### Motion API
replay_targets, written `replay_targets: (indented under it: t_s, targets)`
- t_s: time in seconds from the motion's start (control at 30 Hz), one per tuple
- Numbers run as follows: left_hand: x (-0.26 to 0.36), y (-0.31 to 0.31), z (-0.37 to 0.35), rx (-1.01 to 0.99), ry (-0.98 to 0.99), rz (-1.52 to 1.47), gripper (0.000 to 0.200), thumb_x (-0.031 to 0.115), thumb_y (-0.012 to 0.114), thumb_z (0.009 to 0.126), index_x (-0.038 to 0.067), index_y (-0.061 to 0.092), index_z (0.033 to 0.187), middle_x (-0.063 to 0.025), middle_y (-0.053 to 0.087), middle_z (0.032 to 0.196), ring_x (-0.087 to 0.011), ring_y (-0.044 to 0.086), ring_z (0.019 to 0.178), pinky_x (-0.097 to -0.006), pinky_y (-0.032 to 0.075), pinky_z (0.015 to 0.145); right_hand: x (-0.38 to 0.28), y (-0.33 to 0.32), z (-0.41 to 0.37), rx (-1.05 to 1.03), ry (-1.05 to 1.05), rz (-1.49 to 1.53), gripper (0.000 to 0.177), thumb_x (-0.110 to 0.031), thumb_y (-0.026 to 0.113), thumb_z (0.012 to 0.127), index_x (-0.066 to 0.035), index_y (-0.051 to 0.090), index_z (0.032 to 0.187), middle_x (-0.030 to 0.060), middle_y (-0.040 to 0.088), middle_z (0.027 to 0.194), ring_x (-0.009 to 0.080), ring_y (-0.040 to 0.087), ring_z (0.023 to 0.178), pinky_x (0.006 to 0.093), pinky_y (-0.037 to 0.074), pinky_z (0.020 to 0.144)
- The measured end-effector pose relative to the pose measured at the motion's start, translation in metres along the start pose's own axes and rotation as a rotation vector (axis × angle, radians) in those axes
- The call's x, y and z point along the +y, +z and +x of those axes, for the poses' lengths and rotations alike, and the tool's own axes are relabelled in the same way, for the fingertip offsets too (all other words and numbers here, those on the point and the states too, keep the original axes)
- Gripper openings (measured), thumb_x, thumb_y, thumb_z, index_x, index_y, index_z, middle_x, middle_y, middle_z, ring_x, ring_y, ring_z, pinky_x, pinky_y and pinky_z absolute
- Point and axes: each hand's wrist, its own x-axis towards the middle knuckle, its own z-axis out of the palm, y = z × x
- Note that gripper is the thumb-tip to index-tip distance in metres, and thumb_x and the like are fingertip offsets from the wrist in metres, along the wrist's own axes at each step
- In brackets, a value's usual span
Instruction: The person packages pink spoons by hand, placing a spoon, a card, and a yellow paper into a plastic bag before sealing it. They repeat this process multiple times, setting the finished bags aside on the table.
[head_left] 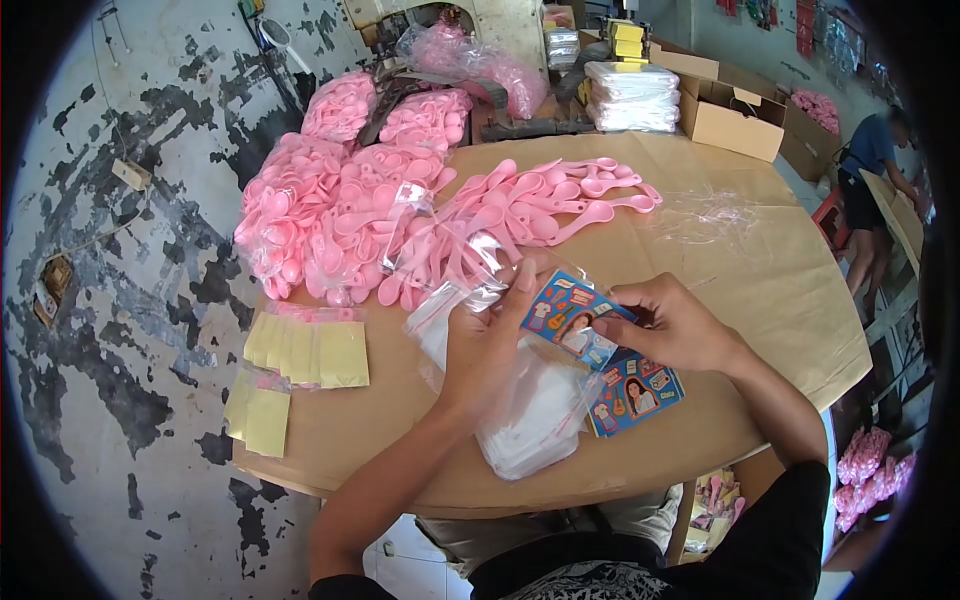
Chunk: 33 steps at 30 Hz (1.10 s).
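Observation:
My left hand (pixel 487 345) is closed on a clear plastic bag (pixel 487 292), thumb raised along it. In my right hand (pixel 680 322) a blue printed card (pixel 566 312) is pinched between thumb and fingers, its left end overlapping the bag near my left fingertips. Below both hands lies a stack of clear zip bags (pixel 535 420). More blue cards (pixel 640 396) rest on the table just under my right hand. Beyond my hands spreads a loose heap of pink plastic spoons (pixel 540 195).
Bulging bags of pink spoons (pixel 300 200) crowd the table's left side. Yellow-card packs (pixel 340 352) lie in rows at the left edge. Stacked clear packs (pixel 632 98) and a cardboard box (pixel 735 120) stand at the back. Another person (pixel 875 170) works at far right.

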Motion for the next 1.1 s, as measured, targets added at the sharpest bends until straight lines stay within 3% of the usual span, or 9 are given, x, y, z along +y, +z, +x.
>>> replay_targets:
  t_s: [0.17,0.3,0.43,0.53,0.6,0.73,0.8,0.87,1.1]
  targets:
    - [-0.004,0.004,-0.011,-0.118,-0.032,0.232,0.024,0.015,0.062,0.095,-0.004,0.066,0.109,-0.0060,0.067,0.105,-0.0074,0.060,0.093,-0.0246,0.050,0.080,0.001,0.019,-0.001,0.155,-0.096,0.171,0.016,-0.013,0.063,0.093,0.002,0.067,0.099,-0.0049,0.056,0.070,0.0010,0.044,0.064,0.0225,0.039,0.053]
    - [-0.011,0.020,-0.019,-0.211,0.160,0.077,0.045,0.004,0.060,0.093,-0.001,0.044,0.135,-0.0121,0.055,0.130,-0.0135,0.055,0.113,-0.0283,0.045,0.095,-0.006,0.018,-0.002,0.143,-0.087,0.166,0.014,-0.013,0.063,0.093,0.001,0.066,0.094,-0.0051,0.056,0.070,-0.0003,0.045,0.066,0.0211,0.041,0.055]
    - [0.008,0.001,-0.008,-0.340,-0.037,-0.265,0.055,0.022,0.052,0.098,0.003,0.029,0.144,-0.0175,0.041,0.144,-0.0232,0.039,0.135,-0.0393,0.034,0.110,-0.024,0.019,-0.001,0.087,0.061,0.227,0.014,-0.015,0.064,0.093,-0.001,0.063,0.091,-0.0036,0.059,0.074,-0.0015,0.047,0.068,0.0205,0.042,0.058]
    - [0.004,-0.004,-0.009,-0.418,0.093,-0.123,0.056,0.025,0.056,0.096,0.003,0.032,0.142,-0.0181,0.044,0.142,-0.0232,0.039,0.135,-0.0393,0.032,0.111,-0.044,0.018,0.005,0.040,0.096,0.409,0.016,-0.016,0.065,0.092,-0.002,0.060,0.086,-0.0037,0.057,0.074,0.0004,0.049,0.066,0.0230,0.042,0.056]
    - [0.022,-0.001,-0.014,-0.443,0.098,0.356,0.047,0.012,0.060,0.092,0.004,0.042,0.134,-0.0181,0.052,0.135,-0.0283,0.044,0.131,-0.0432,0.033,0.110,-0.011,0.021,0.016,0.041,-0.140,0.252,0.019,-0.018,0.065,0.093,0.000,0.061,0.086,-0.0028,0.058,0.074,0.0029,0.051,0.068,0.0250,0.044,0.059]
    - [0.015,-0.014,-0.001,-0.535,0.406,0.129,0.034,0.004,0.068,0.084,0.004,0.051,0.113,-0.0178,0.057,0.127,-0.0240,0.056,0.114,-0.0384,0.046,0.097,-0.013,-0.015,0.041,-0.151,-0.372,-0.113,0.020,-0.021,0.061,0.094,-0.002,0.065,0.094,0.0009,0.062,0.078,0.0084,0.055,0.072,0.0273,0.046,0.068]
    - [0.023,-0.025,0.001,-0.363,0.332,0.039,0.036,0.003,0.068,0.084,0.004,0.050,0.115,-0.0173,0.057,0.127,-0.0244,0.057,0.113,-0.0381,0.047,0.096,0.024,-0.054,0.076,-0.004,-0.130,-0.476,0.021,-0.020,0.060,0.091,-0.001,0.067,0.096,0.0066,0.067,0.085,0.0176,0.060,0.075,0.0324,0.049,0.072]
    - [0.030,-0.031,0.003,-0.274,0.289,-0.011,0.040,0.003,0.066,0.085,0.004,0.047,0.121,-0.0168,0.056,0.127,-0.0244,0.057,0.113,-0.0377,0.048,0.093,0.073,-0.090,0.099,0.315,-0.270,-0.899,0.024,-0.023,0.065,0.088,-0.009,0.071,0.106,0.0143,0.064,0.085,0.0263,0.064,0.092,0.0400,0.049,0.084]
    - [0.024,-0.037,0.009,-0.201,0.241,0.008,0.047,0.007,0.061,0.090,0.006,0.040,0.133,-0.0159,0.051,0.134,-0.0238,0.056,0.116,-0.0388,0.049,0.089,0.088,-0.105,0.102,0.084,0.057,-1.085,0.026,-0.023,0.065,0.085,-0.016,0.070,0.109,0.0128,0.066,0.102,0.0290,0.062,0.097,0.0410,0.048,0.086]
